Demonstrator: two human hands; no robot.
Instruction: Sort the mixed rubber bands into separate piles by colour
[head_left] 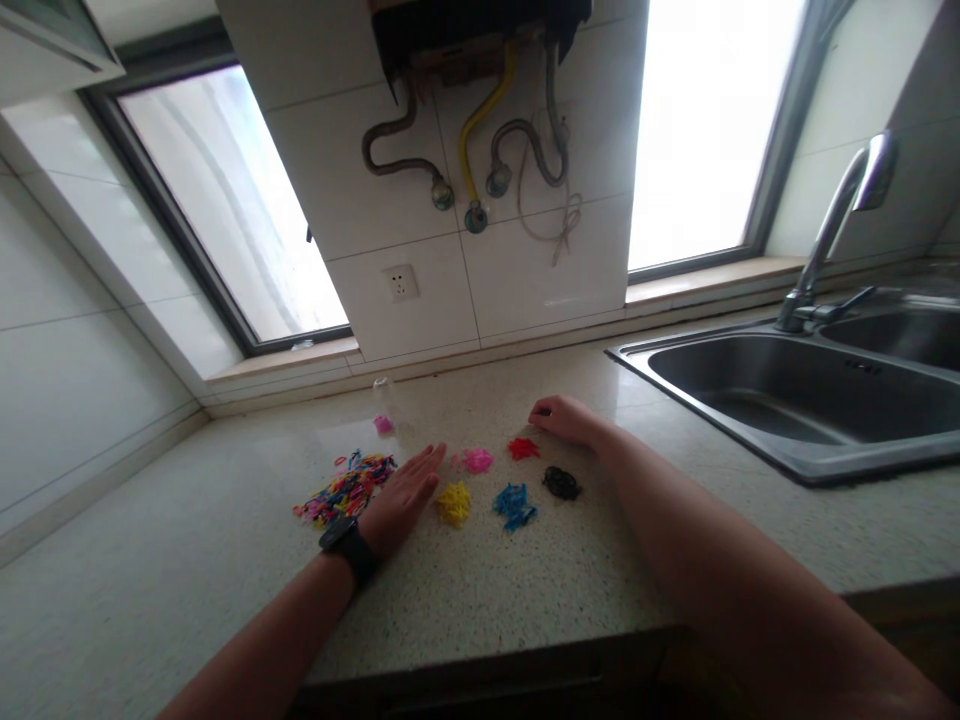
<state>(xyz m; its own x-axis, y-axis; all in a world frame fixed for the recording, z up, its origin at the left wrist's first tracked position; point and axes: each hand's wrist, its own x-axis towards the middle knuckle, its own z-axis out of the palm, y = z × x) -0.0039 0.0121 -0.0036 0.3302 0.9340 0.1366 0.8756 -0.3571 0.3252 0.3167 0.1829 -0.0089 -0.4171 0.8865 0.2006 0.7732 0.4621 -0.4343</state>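
My left hand [406,496] lies flat on the speckled countertop [525,590], fingers stretched out, beside a mixed pile of multicoloured small rubber bands [346,489]. A black watch sits on that wrist. Sorted small piles lie to its right: yellow [454,502], pink [477,460], blue [514,504], red [523,448] and black [561,483]. My right hand [561,415] rests curled on the counter just behind the red pile; whether it holds a band I cannot tell.
A clear small container [385,400] with pink bands stands behind the mixed pile. A steel double sink [810,400] with a tap [832,225] lies at the right. Pipes, a wall socket [401,283] and two windows are behind. The counter's front edge is near me.
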